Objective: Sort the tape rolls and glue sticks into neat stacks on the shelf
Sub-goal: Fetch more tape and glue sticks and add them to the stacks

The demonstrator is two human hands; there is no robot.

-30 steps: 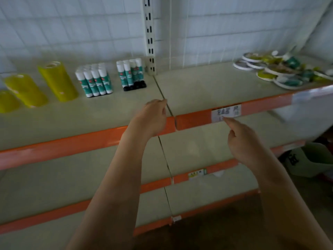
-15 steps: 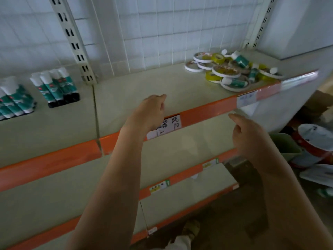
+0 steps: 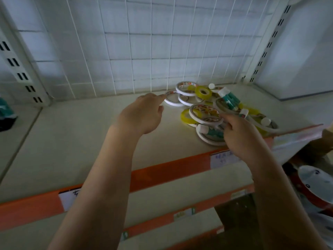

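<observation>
A person reaches with both bare hands into a jumble of tape rolls and glue sticks heaped at the right end of a cream shelf (image 3: 75,134) with an orange front lip. Nothing in the heap is stacked yet; rings overlap at odd angles and sticks lie across them, which is likely why both hands go in together, one to each side of the pile.

The left hand (image 3: 142,114) hangs above the shelf, wrist bent down, forefinger stretched forward and the other fingers loosely curled, holding nothing. Just off the tip of that forefinger lies a flat white tape ring (image 3: 172,100), the pile's leftmost piece; whether the finger touches its rim cannot be told. Beyond it, further from the fingers, more white rings lean on each other below a wire-grid back panel (image 3: 144,51), and a yellow tape roll (image 3: 203,92) sits on top.

Further right, a printed white tape roll (image 3: 205,114) rests tilted on a second yellow ring, right beside the fingers of the right hand (image 3: 241,136). That hand lies low over the shelf's front edge, fingers bent into the heap; blur hides whether they grip anything. Under its fingertips a teal glue stick (image 3: 210,131) lies inside a ring, and another glue stick (image 3: 229,98) lies across the rolls past them.
</observation>
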